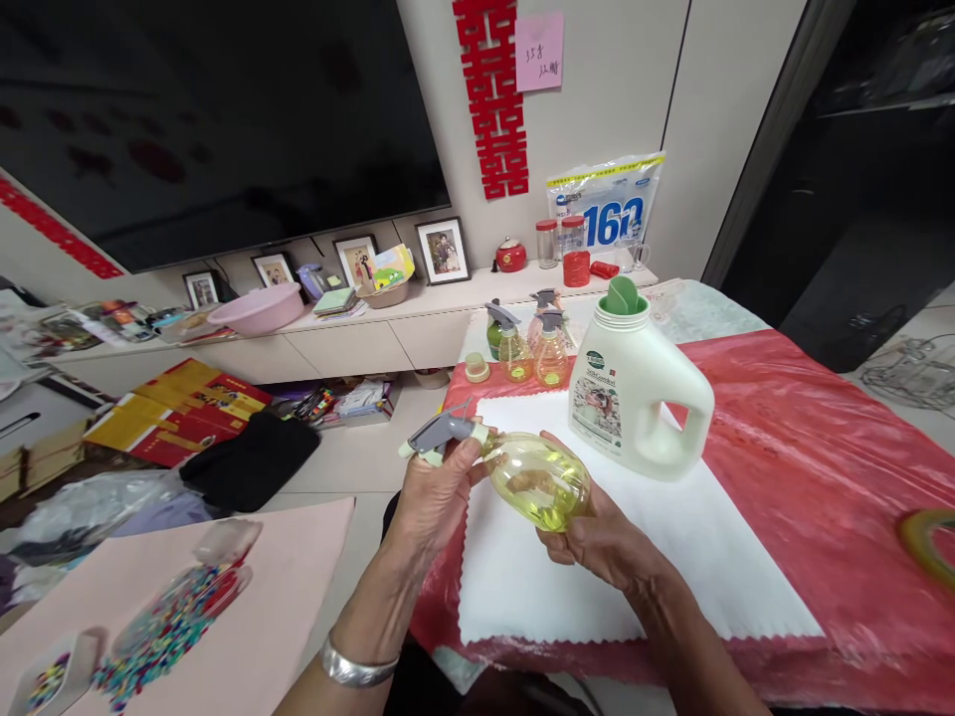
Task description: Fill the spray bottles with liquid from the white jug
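Note:
A clear yellow spray bottle (533,479) lies tilted on its side between both hands, with a little yellow liquid inside. My left hand (433,497) is closed around its neck, just below the grey trigger head (439,436). My right hand (597,537) cups the bottle's round body from underneath. Both hands hover over the near left corner of a white cloth (597,587) on the red-covered table (821,477). A white detergent jug (634,393) with its green cap flipped open stands upright just behind the bottle.
Three more small spray bottles (533,343) and a small lid (477,368) stand at the table's far edge. A tape roll (929,542) lies at the right edge. On the left are a pink board (284,597) with trays of colourful beads (160,626), and floor clutter.

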`<state>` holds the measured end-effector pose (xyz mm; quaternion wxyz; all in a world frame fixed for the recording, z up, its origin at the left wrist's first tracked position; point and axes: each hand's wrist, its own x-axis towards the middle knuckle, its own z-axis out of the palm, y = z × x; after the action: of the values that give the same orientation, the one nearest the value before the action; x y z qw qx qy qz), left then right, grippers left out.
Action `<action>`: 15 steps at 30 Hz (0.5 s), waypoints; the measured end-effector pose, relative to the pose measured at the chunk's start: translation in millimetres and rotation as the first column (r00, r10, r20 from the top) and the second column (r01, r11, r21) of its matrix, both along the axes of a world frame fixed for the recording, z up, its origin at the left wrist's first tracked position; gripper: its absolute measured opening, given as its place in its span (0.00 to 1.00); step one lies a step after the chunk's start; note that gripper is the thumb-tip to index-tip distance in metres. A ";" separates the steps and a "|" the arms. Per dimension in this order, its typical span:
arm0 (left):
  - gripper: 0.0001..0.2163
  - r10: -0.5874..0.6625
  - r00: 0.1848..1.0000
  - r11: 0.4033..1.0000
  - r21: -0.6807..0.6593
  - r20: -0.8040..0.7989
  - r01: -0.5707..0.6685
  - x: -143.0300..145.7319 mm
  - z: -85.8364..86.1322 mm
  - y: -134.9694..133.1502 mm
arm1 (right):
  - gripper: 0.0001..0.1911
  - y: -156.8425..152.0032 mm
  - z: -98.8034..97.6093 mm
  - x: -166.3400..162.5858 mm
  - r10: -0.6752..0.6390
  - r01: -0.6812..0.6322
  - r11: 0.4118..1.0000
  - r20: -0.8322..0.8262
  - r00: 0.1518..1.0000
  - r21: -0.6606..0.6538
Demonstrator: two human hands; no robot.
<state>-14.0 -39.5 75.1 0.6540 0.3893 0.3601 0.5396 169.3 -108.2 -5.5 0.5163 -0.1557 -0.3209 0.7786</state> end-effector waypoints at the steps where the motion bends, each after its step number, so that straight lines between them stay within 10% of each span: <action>1: 0.20 -0.002 1.000 1.000 -0.005 -0.001 0.002 -0.3 0.3 0.1 | 0.63 0.9 -0.6 -0.8 -0.019 0.018 1.000 0.030 0.999 0.017; 15: 0.18 0.020 0.999 0.998 -0.067 0.039 -0.018 -0.8 -15.9 0.6 | 0.51 -1.9 -3.3 6.5 -0.479 0.322 0.869 0.477 0.737 0.375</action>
<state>-14.8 -38.9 59.2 0.6685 0.3531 0.3685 0.5410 175.7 -110.1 -8.8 0.5730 -0.3699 -0.5173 0.5170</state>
